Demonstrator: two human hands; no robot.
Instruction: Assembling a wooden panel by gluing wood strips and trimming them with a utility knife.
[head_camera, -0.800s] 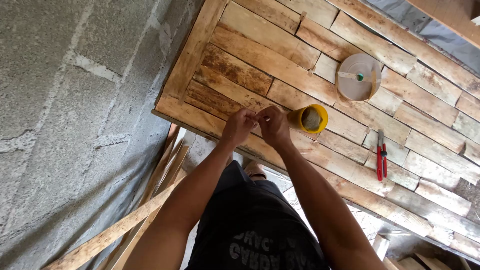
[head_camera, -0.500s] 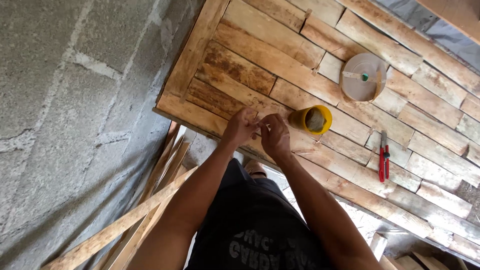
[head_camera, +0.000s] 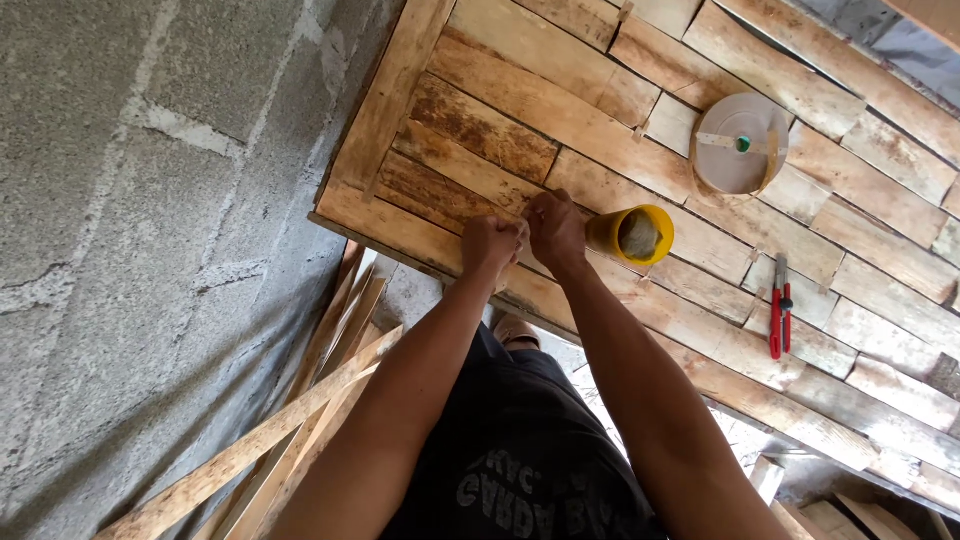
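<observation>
Both hands are down on the bench (head_camera: 800, 260) now, meeting at its near edge. The left hand (head_camera: 490, 245) is curled into a loose fist, fingers folded under, and the right hand (head_camera: 555, 228) sits knuckle to knuckle beside it, fingers bent and pressing onto the wood. Whether either hand actually pinches something small between the fingertips cannot be told; the fingers hide it.

The thing closest to them is the yellow cup (head_camera: 632, 235), lying on its side just beside the right hand, on that hand's outer side, its open mouth turned away from the person and something greyish inside. The right hand is clearly the nearer one; the left would have to cross over it.

Farther along the bench in the same direction sits a round beige spool (head_camera: 738, 150) with a green dot at its centre, well apart from the hands. The red-handled pliers (head_camera: 779, 318) lie flat beyond the cup, their long axis running roughly across the planks.

The bench top is rough planks, stained and uneven, laid in rows. Below its edge loose wooden slats (head_camera: 300, 420) lean at a slant, and a grey block wall (head_camera: 150, 200) fills the left side.
</observation>
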